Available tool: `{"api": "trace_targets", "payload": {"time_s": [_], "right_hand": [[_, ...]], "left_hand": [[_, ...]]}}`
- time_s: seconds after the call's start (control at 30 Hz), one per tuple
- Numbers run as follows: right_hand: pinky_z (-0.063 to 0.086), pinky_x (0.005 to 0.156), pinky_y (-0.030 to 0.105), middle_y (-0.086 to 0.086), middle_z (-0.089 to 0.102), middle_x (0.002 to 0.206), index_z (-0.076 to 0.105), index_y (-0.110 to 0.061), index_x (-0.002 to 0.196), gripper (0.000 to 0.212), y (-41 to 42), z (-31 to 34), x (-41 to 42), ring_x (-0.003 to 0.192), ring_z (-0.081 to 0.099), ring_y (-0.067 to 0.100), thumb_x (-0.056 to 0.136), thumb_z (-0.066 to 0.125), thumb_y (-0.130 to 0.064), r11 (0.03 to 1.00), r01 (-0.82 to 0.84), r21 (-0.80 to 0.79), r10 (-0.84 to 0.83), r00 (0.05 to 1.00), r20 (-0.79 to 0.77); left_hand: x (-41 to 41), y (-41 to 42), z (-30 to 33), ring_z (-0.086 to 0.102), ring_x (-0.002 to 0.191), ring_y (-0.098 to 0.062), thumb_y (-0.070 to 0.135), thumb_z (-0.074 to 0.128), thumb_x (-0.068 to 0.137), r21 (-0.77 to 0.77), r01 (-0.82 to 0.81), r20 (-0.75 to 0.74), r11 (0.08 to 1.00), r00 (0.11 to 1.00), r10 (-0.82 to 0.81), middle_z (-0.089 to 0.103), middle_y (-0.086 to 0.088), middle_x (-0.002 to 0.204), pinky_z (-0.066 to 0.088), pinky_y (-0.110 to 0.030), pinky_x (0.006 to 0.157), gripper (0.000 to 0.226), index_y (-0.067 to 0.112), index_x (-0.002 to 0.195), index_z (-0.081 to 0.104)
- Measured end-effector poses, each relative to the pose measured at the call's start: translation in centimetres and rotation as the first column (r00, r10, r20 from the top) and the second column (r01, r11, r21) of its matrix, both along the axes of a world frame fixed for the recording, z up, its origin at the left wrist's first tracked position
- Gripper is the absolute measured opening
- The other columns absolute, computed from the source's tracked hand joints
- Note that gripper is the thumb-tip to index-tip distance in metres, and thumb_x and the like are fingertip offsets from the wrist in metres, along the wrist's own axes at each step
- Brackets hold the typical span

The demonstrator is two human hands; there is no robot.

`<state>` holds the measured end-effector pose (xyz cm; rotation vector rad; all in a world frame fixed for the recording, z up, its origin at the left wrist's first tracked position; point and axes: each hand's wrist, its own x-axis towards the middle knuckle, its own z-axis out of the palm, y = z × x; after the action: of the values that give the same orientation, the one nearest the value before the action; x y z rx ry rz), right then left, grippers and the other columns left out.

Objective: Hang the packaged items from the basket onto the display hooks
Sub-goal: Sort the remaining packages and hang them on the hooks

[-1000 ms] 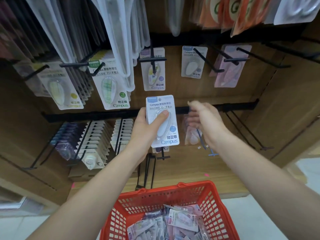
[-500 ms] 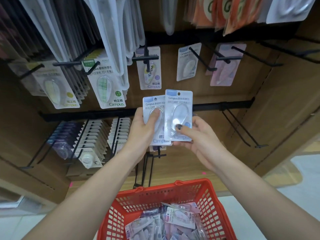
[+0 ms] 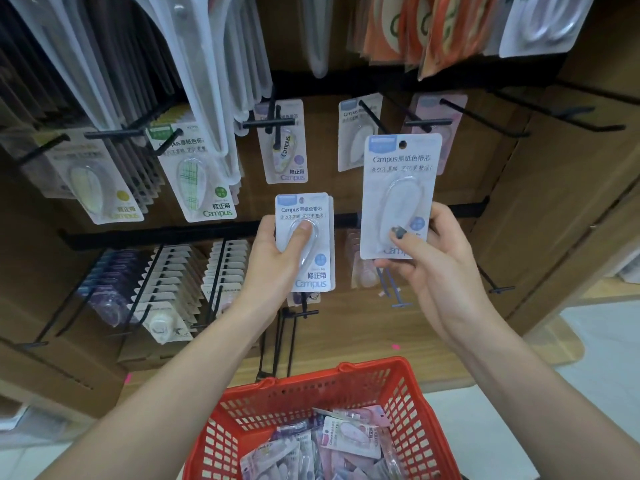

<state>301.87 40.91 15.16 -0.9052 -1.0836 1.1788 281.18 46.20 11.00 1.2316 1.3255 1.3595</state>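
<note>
1. My right hand (image 3: 433,258) grips one blue-labelled pack (image 3: 400,195) right of frame centre, upright, punched hole on top.
2. My left hand (image 3: 277,258) clasps a small stack of packs (image 3: 306,244) at centre.
3. I should line the hole squarely onto the hook (image 3: 372,116) above before pushing.

1. Both forearms are bare right to the bottom edge of the view — no sleeve, cuff or glove shows on either.
2. The left hand (image 3: 277,258) wears no ring, and its wrist carries no watch or band. Its thumbnail is short and unpainted.
3. The right hand (image 3: 433,268) is bare of rings too, and its wrist is equally plain.
4. The right thumbnail is painted a dark, greyish polish — the only adornment on either hand. The other nails on that hand are turned away, so I cannot tell whether they match.
</note>
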Motion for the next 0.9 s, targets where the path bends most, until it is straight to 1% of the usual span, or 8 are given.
{"api": "trace_targets", "payload": {"time_s": [0.07, 0.17, 0.27, 0.43, 0.57, 0.7, 0.83, 0.9], "right_hand": [[0.060, 0.070, 0.033, 0.009, 0.075, 0.115, 0.060, -0.013, 0.121, 0.027, 0.1, 0.5, -0.2, 0.098, 0.074, 0.031, 0.095, 0.069, -0.008, 1.000, 0.011, -0.006, -0.011, 1.000, -0.020], [0.055, 0.063, 0.038, 0.010, 0.076, 0.107, 0.061, -0.010, 0.118, 0.031, -0.3, 0.9, -0.4, 0.084, 0.072, 0.030, 0.088, 0.068, -0.015, 0.999, 0.049, -0.008, -0.049, 0.999, -0.008], [0.051, 0.057, 0.038, 0.009, 0.076, 0.099, 0.062, -0.007, 0.115, 0.020, -1.0, 1.0, -0.7, 0.075, 0.067, 0.031, 0.096, 0.067, -0.006, 0.993, 0.120, 0.012, -0.120, 0.993, 0.010], [0.054, 0.052, 0.031, 0.011, 0.073, 0.106, 0.063, -0.006, 0.116, 0.017, -1.1, 1.1, -1.0, 0.073, 0.070, 0.024, 0.099, 0.064, -0.007, 0.982, 0.186, -0.020, -0.184, 0.980, 0.072], [0.059, 0.065, 0.030, 0.012, 0.076, 0.107, 0.065, -0.009, 0.113, 0.019, 2.4, 1.3, -1.4, 0.084, 0.076, 0.026, 0.097, 0.071, -0.017, 0.966, 0.193, -0.173, -0.193, 0.981, 0.016], [0.063, 0.077, 0.029, 0.013, 0.074, 0.115, 0.061, -0.011, 0.123, 0.032, 8.9, 1.1, -1.9, 0.094, 0.077, 0.026, 0.095, 0.075, -0.019, 0.935, 0.150, -0.321, -0.177, 0.983, -0.056], [0.064, 0.086, 0.034, 0.017, 0.071, 0.123, 0.052, -0.008, 0.139, 0.058, 13.8, 1.0, -1.8, 0.095, 0.077, 0.027, 0.090, 0.080, -0.020, 0.929, 0.125, -0.349, -0.170, 0.980, -0.100], [0.064, 0.086, 0.035, 0.018, 0.070, 0.123, 0.051, -0.008, 0.140, 0.060, 15.0, 0.9, -1.5, 0.096, 0.077, 0.029, 0.090, 0.081, -0.020, 0.924, 0.094, -0.371, -0.151, 0.981, -0.126]], "left_hand": [[0.0, -0.1, 0.1, 0.077, 0.095, -0.009, 0.036, 0.063, 0.104, -0.001, 0.004, 0.008, 1.000, 1.000, -0.004, 0.073, 0.006, 0.114, 0.065, -0.035, 0.070, 0.021, 0.023, 0.121, 0.059], [-0.1, -0.3, 0.3, 0.077, 0.092, -0.010, 0.034, 0.062, 0.104, -0.002, 0.008, 0.002, 1.000, 1.000, -0.008, 0.073, 0.004, 0.113, 0.066, -0.044, 0.071, 0.021, 0.023, 0.122, 0.059], [-0.2, -0.5, 0.5, 0.078, 0.087, -0.009, 0.035, 0.062, 0.105, -0.005, 0.010, -0.011, 1.000, 1.000, -0.010, 0.073, 0.005, 0.110, 0.066, -0.050, 0.069, 0.021, 0.022, 0.121, 0.058], [-0.2, -0.5, 0.6, 0.076, 0.098, -0.008, 0.034, 0.062, 0.104, 0.011, 0.022, 0.020, 1.000, 1.000, -0.022, 0.074, 0.008, 0.112, 0.064, -0.032, 0.071, 0.020, 0.023, 0.121, 0.061], [-0.3, -0.6, 0.7, 0.074, 0.103, -0.009, 0.034, 0.065, 0.103, 0.044, 0.031, 0.011, 0.999, 0.999, -0.032, 0.074, 0.007, 0.115, 0.064, -0.030, 0.077, 0.021, 0.023, 0.121, 0.062], [-0.4, -0.9, 1.0, 0.075, 0.100, -0.010, 0.030, 0.066, 0.103, 0.048, 0.024, 0.045, 0.999, 0.999, -0.026, 0.074, 0.005, 0.113, 0.060, -0.024, 0.070, 0.018, 0.022, 0.119, 0.062], [-0.6, -1.4, 1.3, 0.075, 0.099, -0.010, 0.026, 0.067, 0.102, 0.065, 0.041, 0.065, 0.997, 0.997, -0.045, 0.075, 0.009, 0.109, 0.062, -0.028, 0.071, 0.020, 0.020, 0.120, 0.061], [-0.6, -1.5, 1.4, 0.075, 0.099, -0.009, 0.025, 0.068, 0.102, 0.076, 0.048, 0.068, 0.996, 0.996, -0.053, 0.075, 0.010, 0.107, 0.064, -0.029, 0.074, 0.021, 0.020, 0.121, 0.061]]}}
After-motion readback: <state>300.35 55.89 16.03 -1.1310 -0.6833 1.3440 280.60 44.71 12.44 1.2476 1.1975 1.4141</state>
